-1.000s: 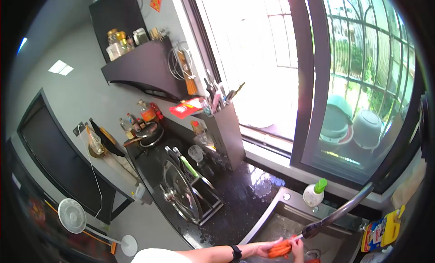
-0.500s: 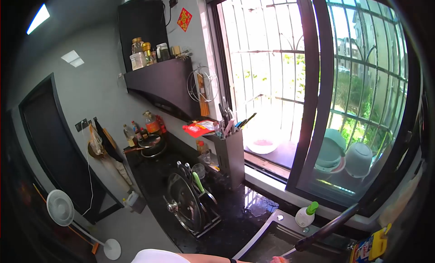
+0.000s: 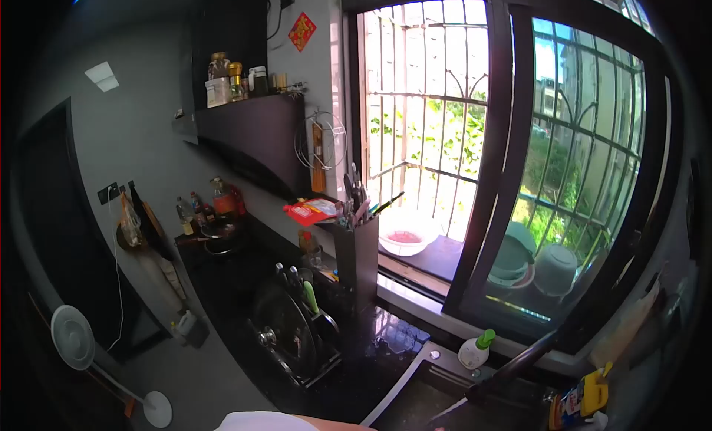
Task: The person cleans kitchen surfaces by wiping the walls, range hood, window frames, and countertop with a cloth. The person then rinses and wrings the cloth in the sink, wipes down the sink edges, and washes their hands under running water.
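Observation:
Neither of my hands shows now. Only a white sleeve and a strip of bare forearm lie along the bottom edge, reaching toward the sink. From the dark faucet a thin stream of water runs down into the basin. What lies under the stream is cut off by the frame. A white pump bottle with a green top stands on the sink's back rim.
Left of the sink, a rack holds a dark pan lid and green-handled knife. A knife block stands by the window. A yellow-capped package is at right. Bottles and a pan sit at the counter's far end.
My view has shifted, so the scene sits further left and slightly lower in places. The pinkish fingers seen at the water stream have dropped out of the bottom edge.

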